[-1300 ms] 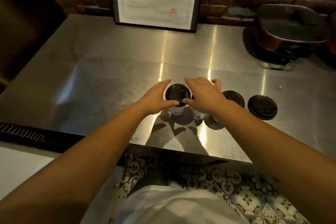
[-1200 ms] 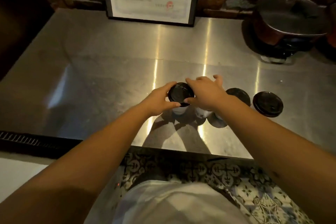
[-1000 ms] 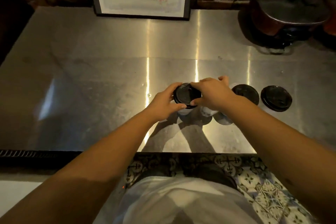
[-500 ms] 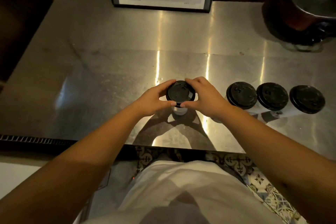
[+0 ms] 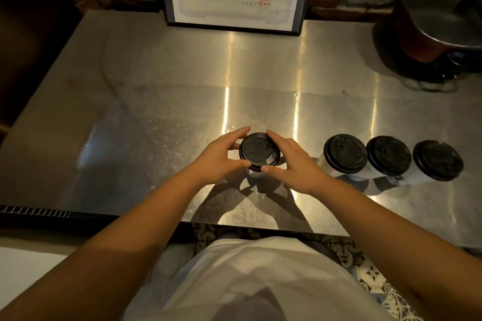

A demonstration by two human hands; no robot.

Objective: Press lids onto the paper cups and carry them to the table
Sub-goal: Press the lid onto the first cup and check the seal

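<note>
Black lid point(image 5: 260, 149) sits on the near-centre paper cup point(image 5: 254, 171); I see left hand point(image 5: 219, 157) and right hand point(image 5: 293, 161) pinching its rim from either side, probably seating it evenly.

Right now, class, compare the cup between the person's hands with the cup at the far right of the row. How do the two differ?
The held cup stands alone, apart from the row; the far-right cup sits beside its neighbours. The left hand and right hand grip the rim of the held cup's lid; nothing touches the far-right cup. Both are white paper cups with black lids, upright on the steel counter.
</note>
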